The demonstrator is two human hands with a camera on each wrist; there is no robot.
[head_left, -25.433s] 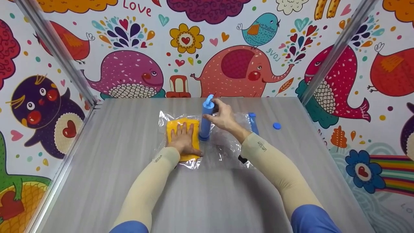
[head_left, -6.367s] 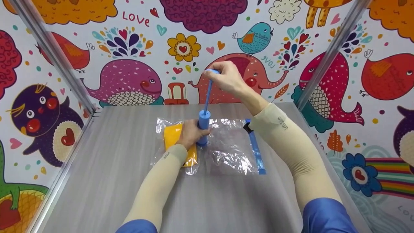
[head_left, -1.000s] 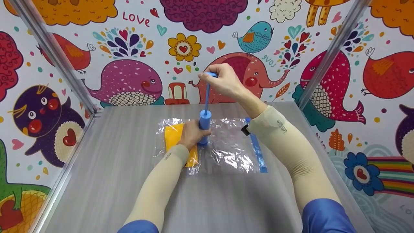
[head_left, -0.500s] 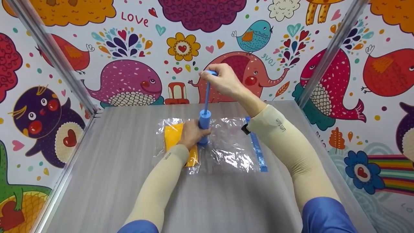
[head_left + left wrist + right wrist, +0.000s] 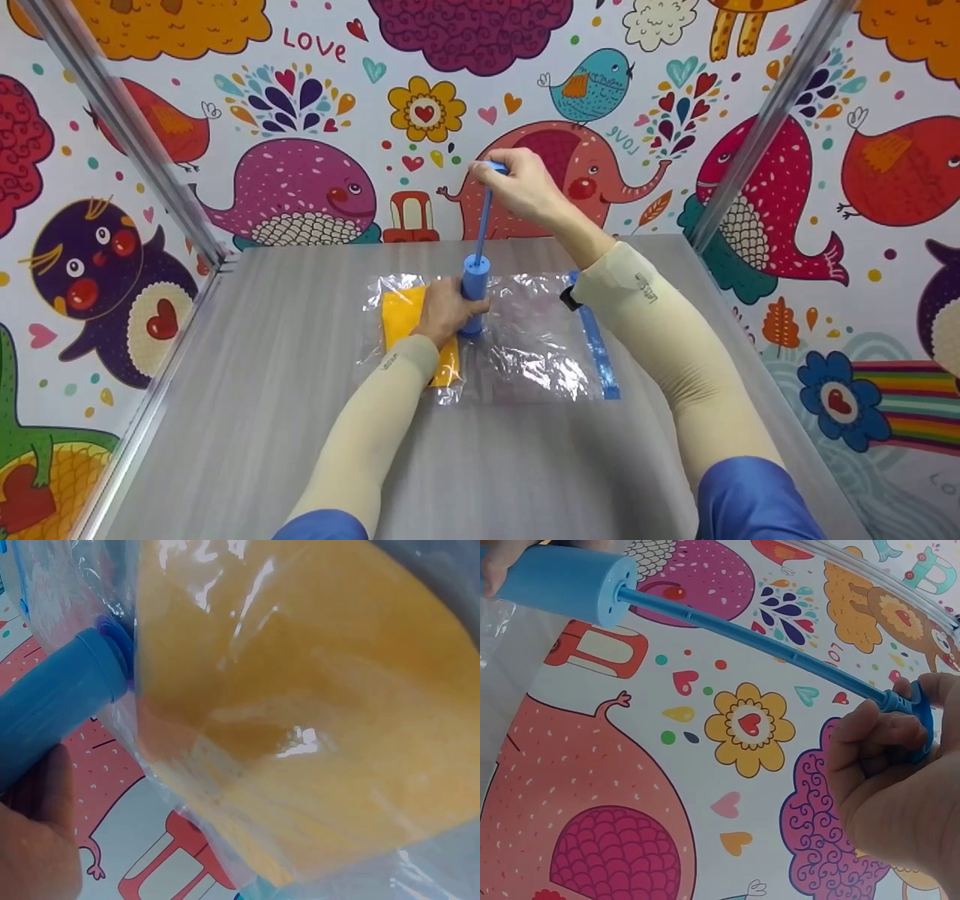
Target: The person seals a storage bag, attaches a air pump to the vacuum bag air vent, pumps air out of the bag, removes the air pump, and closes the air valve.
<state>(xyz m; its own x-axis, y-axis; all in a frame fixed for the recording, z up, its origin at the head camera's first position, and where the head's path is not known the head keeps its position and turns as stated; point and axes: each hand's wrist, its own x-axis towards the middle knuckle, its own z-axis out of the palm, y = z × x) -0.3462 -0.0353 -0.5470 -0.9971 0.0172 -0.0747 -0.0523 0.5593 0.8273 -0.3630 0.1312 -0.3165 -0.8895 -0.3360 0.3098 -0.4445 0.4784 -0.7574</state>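
A blue hand pump (image 5: 475, 276) stands upright on a clear plastic storage bag (image 5: 525, 337). My left hand (image 5: 444, 309) grips the pump's barrel low down, thumb across its front. High above, the fingers of my right hand (image 5: 525, 184) curl round the pump's handle (image 5: 924, 720), and the thin rod (image 5: 757, 643) is drawn far out of the barrel. Inside the bag's left part lies a folded yellow cloth (image 5: 403, 309), partly covered by my left hand and wrist. In the left wrist view the pump's end meets a round blue valve (image 5: 116, 645) on the bag.
A blue zip strip (image 5: 600, 356) runs along the bag's right edge. The grey table (image 5: 247, 420) reaches back to a wall with cartoon animals, and metal posts (image 5: 772, 127) stand at its back corners. A small black piece (image 5: 570, 298) shows at my right sleeve.
Since the oldest frame, my left hand has gone from the cloth to the barrel, and the rod has come out. Within the last second the handle has risen slightly. A blue cap no longer shows.
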